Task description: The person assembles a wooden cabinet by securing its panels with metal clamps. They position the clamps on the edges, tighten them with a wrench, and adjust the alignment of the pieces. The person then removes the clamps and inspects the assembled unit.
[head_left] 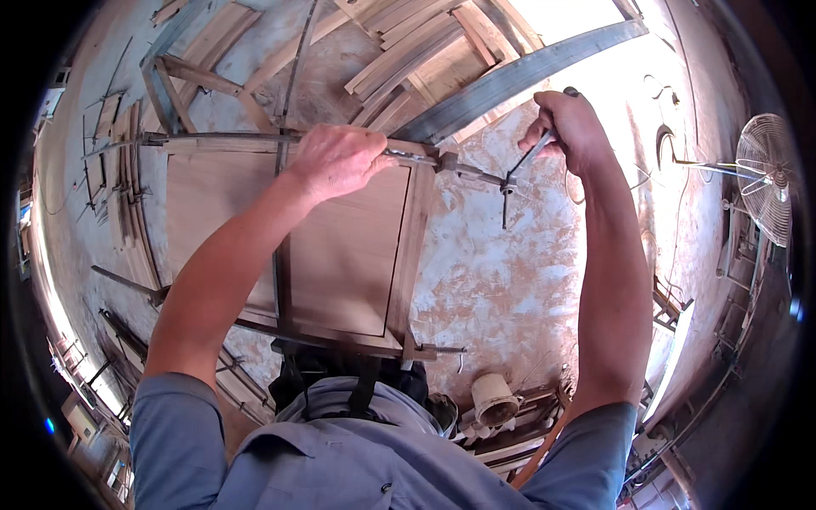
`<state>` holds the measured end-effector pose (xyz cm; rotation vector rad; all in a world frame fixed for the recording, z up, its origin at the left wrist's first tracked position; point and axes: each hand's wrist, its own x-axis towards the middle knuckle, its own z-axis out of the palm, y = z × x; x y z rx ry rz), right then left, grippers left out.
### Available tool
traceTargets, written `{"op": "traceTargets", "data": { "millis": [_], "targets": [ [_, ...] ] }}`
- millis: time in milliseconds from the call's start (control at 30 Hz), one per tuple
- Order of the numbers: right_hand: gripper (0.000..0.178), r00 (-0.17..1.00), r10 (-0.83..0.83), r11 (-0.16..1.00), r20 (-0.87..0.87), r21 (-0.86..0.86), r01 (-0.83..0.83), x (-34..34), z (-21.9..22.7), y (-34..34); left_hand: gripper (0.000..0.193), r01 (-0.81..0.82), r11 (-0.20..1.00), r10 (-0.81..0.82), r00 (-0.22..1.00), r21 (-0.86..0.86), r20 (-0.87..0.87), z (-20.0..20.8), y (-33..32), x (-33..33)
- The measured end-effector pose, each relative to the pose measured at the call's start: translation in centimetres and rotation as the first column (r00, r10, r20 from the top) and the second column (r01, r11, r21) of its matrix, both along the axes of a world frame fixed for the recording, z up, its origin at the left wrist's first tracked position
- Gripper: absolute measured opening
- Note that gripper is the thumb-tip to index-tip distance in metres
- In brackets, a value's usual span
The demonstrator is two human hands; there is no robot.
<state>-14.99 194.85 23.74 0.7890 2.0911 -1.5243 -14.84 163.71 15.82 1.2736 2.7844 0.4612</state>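
A framed wooden panel lies in front of me, with a long bar clamp across its far edge. My left hand is wrapped round this clamp's bar near the panel's far right corner. To the right, past the clamp's jaw, my right hand is closed round a thin metal rod. The rod's lower end meets the end of the clamp's screw. A second bar clamp runs along the near edge, its screw sticking out to the right. A dark metal bar crosses the panel lengthwise.
Beyond the panel rest a wide grey metal beam and stacked wooden strips. More clamps and strips stand at the left. A whitish bucket is near my right side; a wire-caged fan stands far right.
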Motion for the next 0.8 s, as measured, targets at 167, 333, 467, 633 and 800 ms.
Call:
{"op": "traceTargets", "data": {
  "millis": [167,333,467,633,800],
  "targets": [
    [0.039,1.0,-0.001,0.999,0.031,0.049,0.0,4.4,0.7,-0.3,0.032,-0.027,0.997,0.032,0.997,-0.075,0.068,0.1,0.1,0.5],
    [0.047,0.995,-0.022,0.998,0.097,-0.048,0.027,10.3,1.2,-0.9,0.032,-0.058,0.989,0.062,0.998,-0.136,0.022,-0.1,0.3,0.6],
    [0.049,0.977,-0.212,0.968,-0.033,-0.148,0.205,16.4,1.9,-1.9,0.032,-0.024,0.999,0.023,0.999,-0.043,-0.03,0.1,-0.7,1.3],
    [0.052,0.802,-0.539,0.787,-0.257,-0.493,0.371,26.3,2.9,-2.1,0.042,0.012,0.979,-0.019,0.999,0.203,0.032,3.1,-0.5,5.9],
    [0.06,0.702,-0.646,0.641,-0.298,-0.711,0.288,33.2,4.8,-9.2,0.041,-0.022,0.865,-0.37,0.647,0.501,0.666,10.1,0.2,20.5]
  ]
}}
